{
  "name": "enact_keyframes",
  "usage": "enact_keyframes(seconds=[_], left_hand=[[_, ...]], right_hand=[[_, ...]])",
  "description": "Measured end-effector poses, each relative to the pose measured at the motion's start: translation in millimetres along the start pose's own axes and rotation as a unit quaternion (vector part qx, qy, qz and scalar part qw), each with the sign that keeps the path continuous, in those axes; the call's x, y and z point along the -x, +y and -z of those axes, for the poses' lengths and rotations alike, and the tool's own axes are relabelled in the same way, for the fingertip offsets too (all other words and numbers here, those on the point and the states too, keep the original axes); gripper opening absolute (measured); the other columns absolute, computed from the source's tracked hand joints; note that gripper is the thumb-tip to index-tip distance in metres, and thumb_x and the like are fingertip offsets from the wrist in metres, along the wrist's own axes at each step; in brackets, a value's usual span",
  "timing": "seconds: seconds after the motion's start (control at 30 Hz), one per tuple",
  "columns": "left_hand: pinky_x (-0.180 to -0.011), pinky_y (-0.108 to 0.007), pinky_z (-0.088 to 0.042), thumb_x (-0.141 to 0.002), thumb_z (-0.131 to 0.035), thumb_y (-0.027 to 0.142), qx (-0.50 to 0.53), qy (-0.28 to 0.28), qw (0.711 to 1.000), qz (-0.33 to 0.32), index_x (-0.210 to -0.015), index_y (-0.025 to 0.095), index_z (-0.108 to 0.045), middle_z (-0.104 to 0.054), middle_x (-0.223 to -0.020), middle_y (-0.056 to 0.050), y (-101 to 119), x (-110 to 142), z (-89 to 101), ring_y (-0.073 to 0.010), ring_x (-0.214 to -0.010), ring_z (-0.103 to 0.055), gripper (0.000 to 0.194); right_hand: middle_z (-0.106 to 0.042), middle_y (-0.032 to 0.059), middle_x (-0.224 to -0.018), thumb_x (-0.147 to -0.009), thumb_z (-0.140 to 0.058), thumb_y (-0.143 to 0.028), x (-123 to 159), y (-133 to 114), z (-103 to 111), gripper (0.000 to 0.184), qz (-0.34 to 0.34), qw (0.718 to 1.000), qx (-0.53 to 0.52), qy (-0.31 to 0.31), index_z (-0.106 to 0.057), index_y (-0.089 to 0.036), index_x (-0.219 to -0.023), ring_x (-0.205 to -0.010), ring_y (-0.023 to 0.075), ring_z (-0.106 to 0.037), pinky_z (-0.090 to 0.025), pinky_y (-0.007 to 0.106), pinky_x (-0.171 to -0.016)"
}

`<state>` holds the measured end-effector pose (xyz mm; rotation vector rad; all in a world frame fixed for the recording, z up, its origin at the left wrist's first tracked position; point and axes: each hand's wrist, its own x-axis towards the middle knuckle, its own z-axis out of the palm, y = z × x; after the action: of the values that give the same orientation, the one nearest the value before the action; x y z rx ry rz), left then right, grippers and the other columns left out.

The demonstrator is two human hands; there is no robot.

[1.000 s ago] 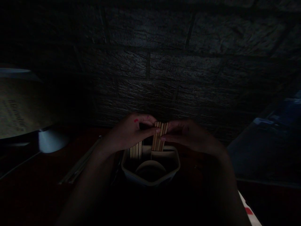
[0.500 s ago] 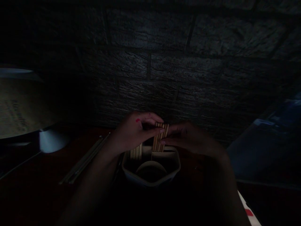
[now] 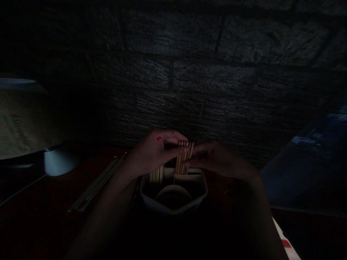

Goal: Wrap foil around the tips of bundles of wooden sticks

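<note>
V. dark spot: rough grey brick wall (image 3: 195, 79) across the back, dim reddish-brown tabletop (image 3: 48, 195) below. Far L, a tan rounded thing w/ dark lettering (image 3: 25, 126), too dim to read or ID, and a pale cone-shaped piece (image 3: 58, 163) under its R edge. Next, a few thin pale straight rods (image 3: 100, 182) lie slantwise on the table, near my L forearm.

My L hand (image 3: 151, 153), red mark on it, has thumb & fingers pinched on a row of slim tan wooden-looking sticks (image 3: 182, 162), approx. upright, slightly tilted. Below that hand, a 2nd bunch of pale upright sticks (image 3: 156, 176) stands at back L of the light-rimmed angular tub (image 3: 142, 195), so I'd call that lot placed. Tub also has a curved pale partition (image 3: 173, 188) mid-front.

The held row is over the tub's back R part; can't tell if its lower ends are inside or just above. Not let go yet, so that bit's prob. unfinished. My R hand (image 3: 221, 159) grips the same row from its R side.

Far R: bluish see-through sheet (image 3: 290, 173), then a white item w/ red patch (image 3: 279, 229) by my R forearm.
</note>
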<state>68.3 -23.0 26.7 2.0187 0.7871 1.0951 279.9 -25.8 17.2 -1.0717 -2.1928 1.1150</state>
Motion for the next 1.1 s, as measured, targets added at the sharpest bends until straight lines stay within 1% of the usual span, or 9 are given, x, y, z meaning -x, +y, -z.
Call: enact_keyframes(seconds=[0.13, 0.3, 0.5, 0.63, 0.8, 0.97, 1.1], left_hand=[[-0.076, -0.018, -0.057, -0.08, -0.074, 0.021, 0.015, 0.003, 1.0, 0.017, -0.095, 0.015, -0.072, -0.079, -0.092, -0.001, 0.6, -0.1, -0.3, -0.0137, -0.087, -0.074, 0.017], [-0.076, -0.017, -0.057, -0.079, -0.076, 0.02, 0.029, 0.009, 0.999, 0.037, -0.101, 0.013, -0.072, -0.079, -0.095, -0.003, 1.1, -0.3, 0.2, -0.0138, -0.089, -0.075, 0.024], [-0.079, -0.016, -0.057, -0.08, -0.075, 0.02, 0.033, 0.004, 0.999, 0.008, -0.101, 0.014, -0.072, -0.079, -0.096, -0.002, -0.8, -0.5, 0.6, -0.013, -0.09, -0.074, 0.022], [-0.078, -0.019, -0.058, -0.082, -0.073, 0.023, 0.029, -0.001, 0.999, 0.014, -0.101, 0.015, -0.071, -0.079, -0.095, -0.002, -2.3, -1.0, 0.6, -0.0143, -0.09, -0.074, 0.02], [-0.08, -0.024, -0.059, -0.082, -0.073, 0.026, 0.03, -0.001, 0.999, 0.024, -0.1, 0.016, -0.072, -0.079, -0.096, -0.004, -2.2, -1.9, 0.4, -0.0175, -0.091, -0.074, 0.021], [-0.081, -0.025, -0.058, -0.082, -0.072, 0.026, 0.032, -0.006, 0.999, 0.028, -0.096, 0.015, -0.072, -0.079, -0.095, -0.004, -1.5, -2.3, 1.3, -0.0178, -0.091, -0.074, 0.018], [-0.082, -0.024, -0.058, -0.082, -0.073, 0.026, 0.033, -0.02, 0.999, 0.031, -0.099, 0.015, -0.072, -0.079, -0.097, -0.004, -2.7, -1.2, 2.2, -0.0171, -0.092, -0.074, 0.02]], right_hand=[[-0.076, 0.0016, -0.09, -0.084, -0.07, -0.04, 0.3, -0.7, 0.7, 0.022, -0.002, 1.0, 0.015, 0.0, -0.076, -0.02, -0.093, -0.088, 0.0211, -0.07, -0.053, 0.029, -0.076], [-0.076, 0.0022, -0.092, -0.085, -0.07, -0.037, 1.4, -4.8, 1.7, 0.021, -0.005, 1.0, 0.015, -0.003, -0.076, -0.019, -0.095, -0.09, 0.0208, -0.07, -0.053, 0.03, -0.078], [-0.077, 0.002, -0.095, -0.084, -0.07, -0.031, 1.0, -5.5, 0.6, 0.017, -0.015, 1.0, 0.014, 0.009, -0.076, -0.02, -0.096, -0.092, 0.0204, -0.071, -0.053, 0.029, -0.08], [-0.077, 0.0011, -0.092, -0.084, -0.07, -0.031, 1.0, -4.9, 0.0, 0.016, -0.013, 1.0, 0.015, 0.013, -0.077, -0.021, -0.094, -0.092, 0.0209, -0.071, -0.054, 0.031, -0.08], [-0.077, -0.0001, -0.096, -0.086, -0.068, -0.033, 1.6, -3.1, 0.4, 0.018, -0.001, 1.0, 0.011, 0.013, -0.077, -0.024, -0.098, -0.096, 0.0215, -0.071, -0.054, 0.031, -0.083], [-0.078, 0.0007, -0.098, -0.086, -0.069, -0.034, 1.3, -3.8, 0.9, 0.021, -0.006, 1.0, 0.014, 0.016, -0.078, -0.024, -0.102, -0.093, 0.021, -0.071, -0.054, 0.03, -0.08], [-0.077, 0.0019, -0.097, -0.085, -0.07, -0.039, 0.8, -2.4, 1.3, 0.025, 0.003, 1.0, 0.015, 0.004, -0.078, -0.021, -0.1, -0.092, 0.0209, -0.07, -0.053, 0.03, -0.081]])
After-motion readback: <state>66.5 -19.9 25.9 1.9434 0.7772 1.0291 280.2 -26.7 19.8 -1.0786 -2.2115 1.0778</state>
